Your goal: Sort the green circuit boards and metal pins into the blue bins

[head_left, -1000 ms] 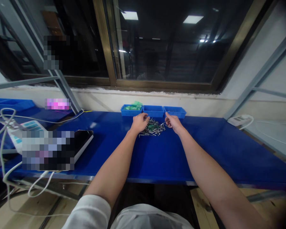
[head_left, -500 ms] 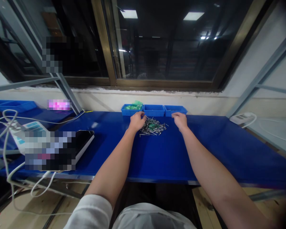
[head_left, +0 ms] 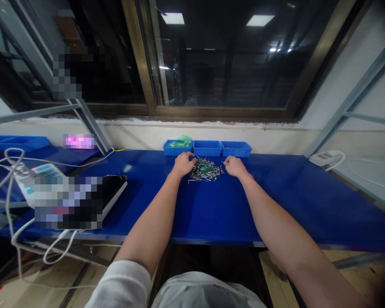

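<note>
A loose pile of thin metal pins (head_left: 208,173), like rivets or screws, lies on the blue table with some green material in its middle. My left hand (head_left: 182,164) rests at the pile's left edge, fingers bent, with a gap between thumb and forefinger. At the right edge of the pile, my right hand (head_left: 235,166) has its thumb and fingers pinched together; whatever is between them is too small to make out. Behind the pile stand a blue bin with green bags (head_left: 179,147), a middle blue bin (head_left: 207,148) and a right blue bin (head_left: 236,149).
The blue table (head_left: 218,214) runs along a wall below a window. To the left are a white device (head_left: 46,182), a dark tablet-like object (head_left: 114,188) and loose white cables (head_left: 9,192). A white power strip (head_left: 326,158) sits at the right by a metal frame.
My right hand has moved left and slightly down, from in front of the right bin to the edge of the pile. My left hand has barely moved.
</note>
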Available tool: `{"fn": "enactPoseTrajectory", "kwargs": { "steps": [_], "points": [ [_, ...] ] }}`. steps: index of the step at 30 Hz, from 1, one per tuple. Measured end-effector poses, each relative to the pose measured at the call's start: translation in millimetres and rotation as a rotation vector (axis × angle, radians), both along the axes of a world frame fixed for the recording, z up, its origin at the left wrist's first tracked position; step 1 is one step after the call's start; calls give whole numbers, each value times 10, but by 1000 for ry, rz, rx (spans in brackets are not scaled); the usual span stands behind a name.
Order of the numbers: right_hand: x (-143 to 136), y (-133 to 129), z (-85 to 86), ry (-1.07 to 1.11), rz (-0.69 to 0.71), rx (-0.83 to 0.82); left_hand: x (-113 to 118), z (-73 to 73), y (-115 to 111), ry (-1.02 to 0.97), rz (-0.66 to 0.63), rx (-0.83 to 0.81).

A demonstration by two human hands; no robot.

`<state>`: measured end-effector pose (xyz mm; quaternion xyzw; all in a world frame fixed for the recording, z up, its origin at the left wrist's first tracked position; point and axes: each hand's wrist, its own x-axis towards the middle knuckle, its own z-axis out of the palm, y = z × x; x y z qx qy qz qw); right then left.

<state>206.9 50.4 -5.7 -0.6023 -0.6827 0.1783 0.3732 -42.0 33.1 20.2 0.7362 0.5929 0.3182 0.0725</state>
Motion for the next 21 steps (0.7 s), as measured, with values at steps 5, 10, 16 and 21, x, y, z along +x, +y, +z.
{"fn": "enactPoseTrajectory", "kwargs": {
  "steps": [5, 10, 16, 21],
  "points": [
    [-268, -136, 111, 133, 327, 13, 133, 60, -134, -48, -291, 39],
    [-439, -261, 199, 319, 437, 11, 278, 84, -217, 3, -432, 19],
    [-440, -299, 240, 580, 483, -127, 269, 87, -217, -11, -456, 49],
    [-416, -284, 218, 708, 512, -196, 235, 78, -209, 27, -504, -5]
  ]
}}
